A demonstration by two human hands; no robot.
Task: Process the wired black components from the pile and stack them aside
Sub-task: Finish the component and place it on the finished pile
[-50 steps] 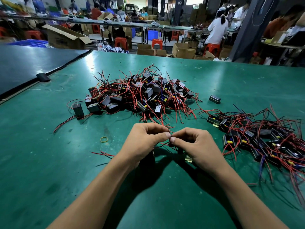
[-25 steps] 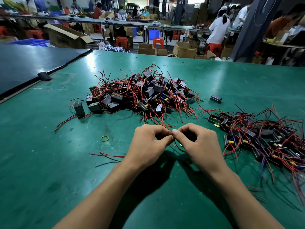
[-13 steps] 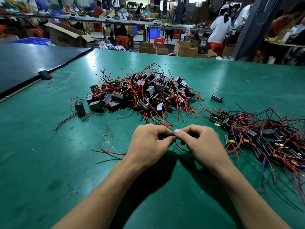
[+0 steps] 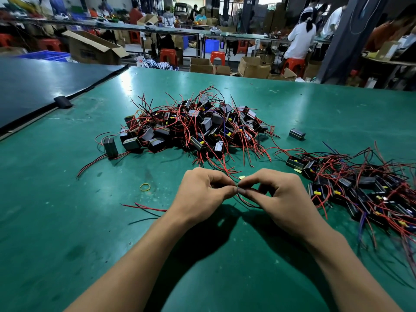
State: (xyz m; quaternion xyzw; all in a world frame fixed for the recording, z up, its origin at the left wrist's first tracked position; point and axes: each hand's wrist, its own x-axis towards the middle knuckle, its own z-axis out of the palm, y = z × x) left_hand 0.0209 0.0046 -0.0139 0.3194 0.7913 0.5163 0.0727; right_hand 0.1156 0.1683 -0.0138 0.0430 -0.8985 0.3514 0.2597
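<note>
Left hand (image 4: 202, 194) and right hand (image 4: 282, 199), thumb tips touching above the green matted tabletop (image 4: 67, 221) near its front edge. The fingers (image 4: 231, 190) of both were narrowed to a pinch on a thin black wire lead (image 4: 249, 206), which ran crosswise between the hands, equally near each. The component's body was hidden. The tangled pile of black box-shaped wired components (image 4: 198, 127) lay toward the far edge, and the set-aside heap of finished components (image 4: 360, 190) by the right edge. A crowded workshop stood beyond.
</note>
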